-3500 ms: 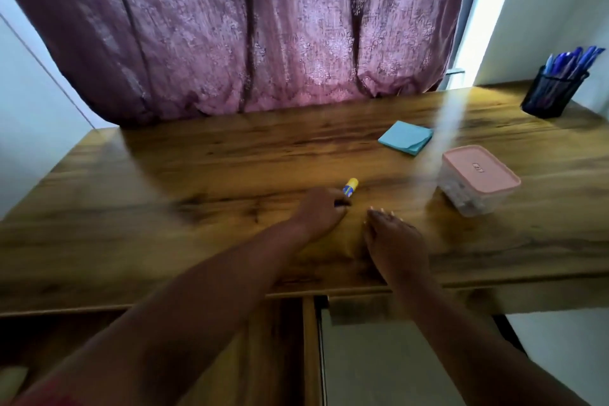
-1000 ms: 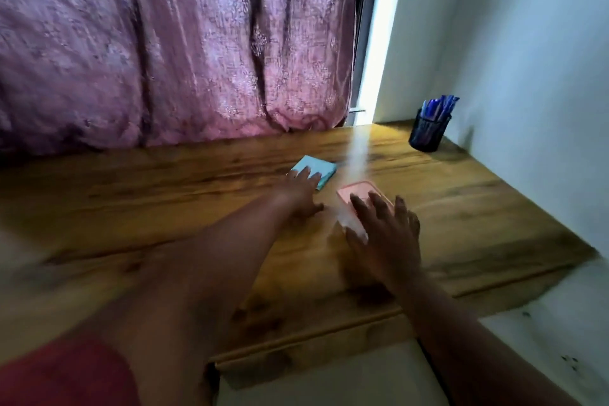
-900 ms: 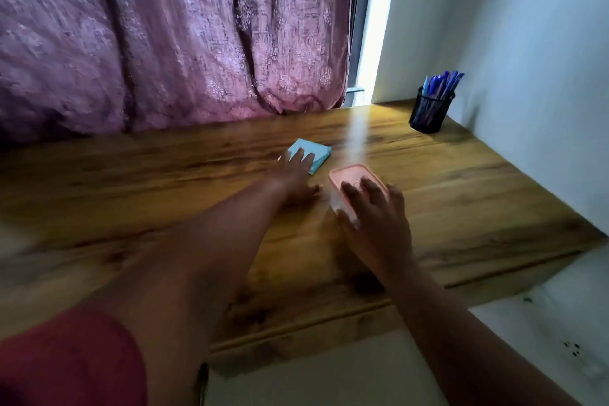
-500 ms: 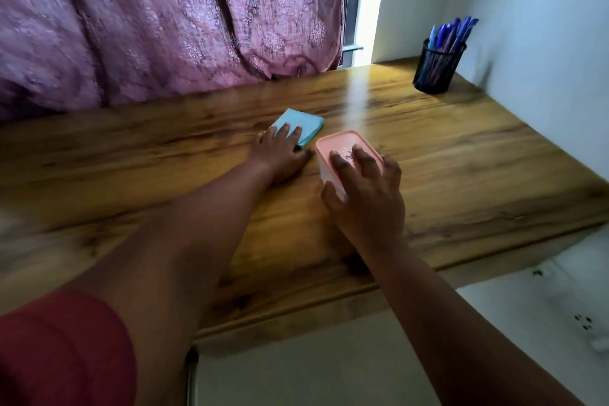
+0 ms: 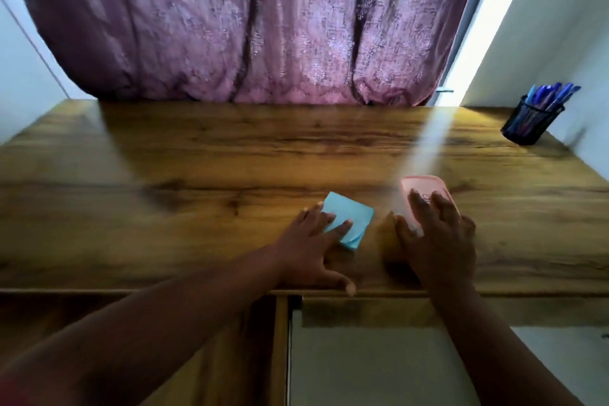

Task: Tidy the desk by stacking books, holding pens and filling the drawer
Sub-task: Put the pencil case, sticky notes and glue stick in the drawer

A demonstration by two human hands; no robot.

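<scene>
A blue sticky-note pad (image 5: pixel 354 216) lies on the wooden desk (image 5: pixel 204 208) near its front edge. My left hand (image 5: pixel 309 250) rests on the pad's left half with the fingers pressed flat on top and the thumb out by the desk edge. Just to the right stands a clear box with a pink lid (image 5: pixel 420 186). My right hand (image 5: pixel 440 241) covers its near part, fingers over the lid and thumb against its left side. A black mesh pen holder (image 5: pixel 530 125) full of blue pens stands at the desk's far right corner.
A purple curtain (image 5: pixel 250 23) hangs along the desk's back edge, and a white wall (image 5: pixel 560 30) closes the right side. Below the front edge a vertical wooden panel (image 5: pixel 280 349) separates dark woodwork on the left from pale floor (image 5: pixel 379 362).
Both hands have come toward the desk's front edge, the note pad under my left fingers and the pink-lidded box under my right hand. The view has swung back to the left.
</scene>
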